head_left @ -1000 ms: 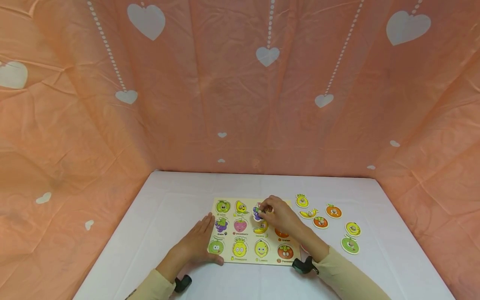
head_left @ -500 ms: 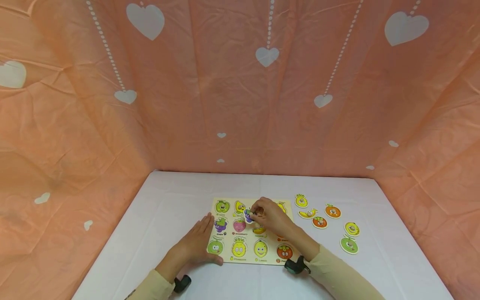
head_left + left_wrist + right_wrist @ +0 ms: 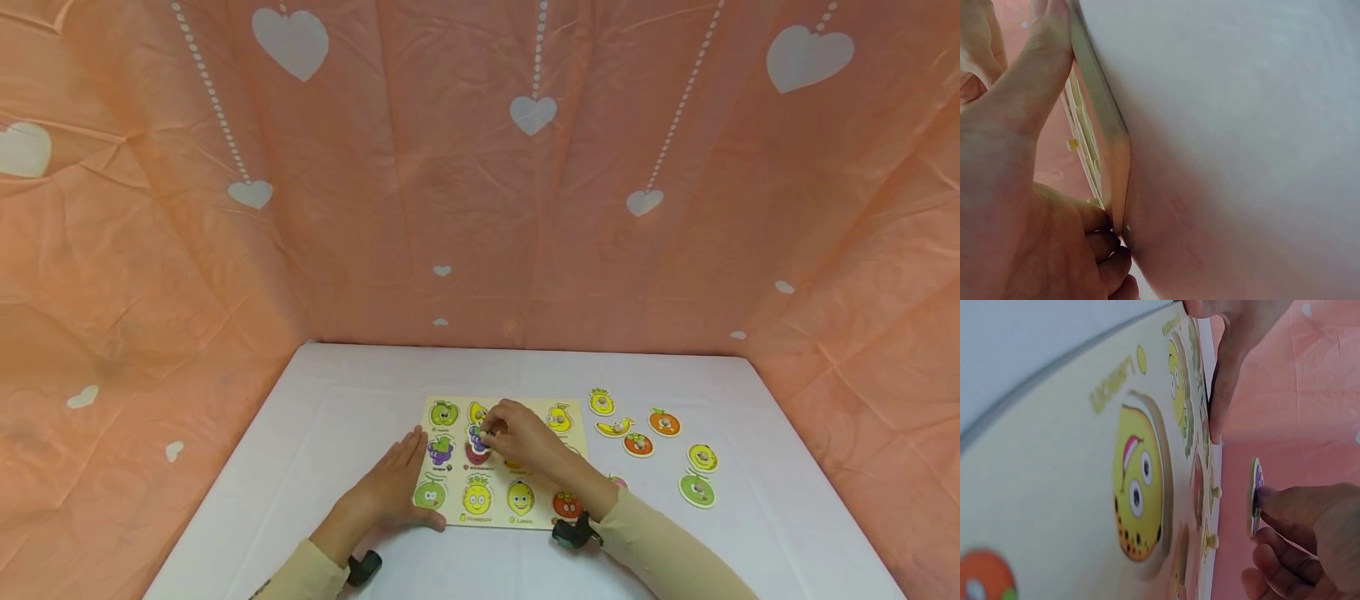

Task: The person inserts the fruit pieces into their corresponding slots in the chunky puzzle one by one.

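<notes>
A wooden fruit puzzle board (image 3: pixel 498 496) lies flat on the white table. Along its left edge my left hand (image 3: pixel 396 483) rests with straight fingers, the thumb stretched against the front edge near the corner. My right hand (image 3: pixel 525 437) pinches a purple grape puzzle piece (image 3: pixel 475 437) between thumb and fingers, as the right wrist view also shows. The grape piece (image 3: pixel 1256 497) is raised off the board and overlaps the strawberry picture in the head view. Left of it is the board's printed grape picture (image 3: pixel 440 451). Knobbed apple (image 3: pixel 444 414) and pear (image 3: pixel 559 418) pieces sit in the back row.
Right of the board lie loose pieces: a pineapple (image 3: pixel 602 402), banana (image 3: pixel 614 428), orange (image 3: pixel 664 422), persimmon (image 3: pixel 638 445), lemon (image 3: pixel 702 457) and green melon (image 3: pixel 697 490). A pinkish piece (image 3: pixel 618 482) shows partly behind my right forearm. A pink heart-patterned cloth (image 3: pixel 480 208) surrounds the table.
My right hand has moved left across the board with the grape piece, uncovering the pear at the back right. My left hand has stayed at the left edge.
</notes>
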Demonstrator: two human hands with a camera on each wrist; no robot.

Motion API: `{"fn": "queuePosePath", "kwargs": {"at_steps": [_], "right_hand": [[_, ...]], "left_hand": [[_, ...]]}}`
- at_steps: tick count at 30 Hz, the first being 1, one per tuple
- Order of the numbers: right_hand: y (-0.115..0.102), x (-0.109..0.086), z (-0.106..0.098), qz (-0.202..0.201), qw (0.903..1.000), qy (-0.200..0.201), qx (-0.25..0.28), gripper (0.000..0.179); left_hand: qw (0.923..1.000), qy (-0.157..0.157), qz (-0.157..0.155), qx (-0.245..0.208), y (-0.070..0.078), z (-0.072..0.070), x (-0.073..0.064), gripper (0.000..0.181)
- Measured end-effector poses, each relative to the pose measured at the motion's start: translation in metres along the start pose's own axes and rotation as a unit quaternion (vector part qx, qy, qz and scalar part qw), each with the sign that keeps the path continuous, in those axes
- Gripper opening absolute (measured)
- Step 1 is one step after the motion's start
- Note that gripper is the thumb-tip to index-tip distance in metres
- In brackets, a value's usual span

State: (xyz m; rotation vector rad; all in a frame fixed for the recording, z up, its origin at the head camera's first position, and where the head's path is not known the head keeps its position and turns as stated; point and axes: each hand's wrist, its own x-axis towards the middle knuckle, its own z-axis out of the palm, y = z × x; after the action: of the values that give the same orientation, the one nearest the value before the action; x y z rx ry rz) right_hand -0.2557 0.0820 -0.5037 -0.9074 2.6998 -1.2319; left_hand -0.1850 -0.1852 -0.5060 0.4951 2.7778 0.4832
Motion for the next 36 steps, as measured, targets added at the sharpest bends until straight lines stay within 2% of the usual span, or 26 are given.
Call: {"fn": "queuePosePath", "kwargs": {"at_steps": [7, 13, 24, 36], "right_hand": [[-0.003, 0.005, 0.008, -0.009, 0.9999, -0.006, -0.006, 0.007], [-0.008, 0.008, 0.013, 0.008, 0.9997, -0.023, 0.003, 0.008], [-0.013, 0.019, 0.019, -0.030, 0.9971, -0.035, -0.061, 0.010], [-0.014, 0.029, 0.026, -0.027, 0.9961, -0.057, -0.061, 0.012]], "left_hand": [[1.0000, 0.000, -0.001, 0.005, -0.001, 0.002, 0.001, 0.143], [1.0000, 0.000, 0.004, -0.002, 0.000, 0.000, 0.001, 0.143], [0.9999, -0.007, 0.015, 0.002, -0.003, 0.000, 0.001, 0.144], [0.9999, -0.004, 0.011, 0.009, 0.000, -0.001, 0.000, 0.141]]}}
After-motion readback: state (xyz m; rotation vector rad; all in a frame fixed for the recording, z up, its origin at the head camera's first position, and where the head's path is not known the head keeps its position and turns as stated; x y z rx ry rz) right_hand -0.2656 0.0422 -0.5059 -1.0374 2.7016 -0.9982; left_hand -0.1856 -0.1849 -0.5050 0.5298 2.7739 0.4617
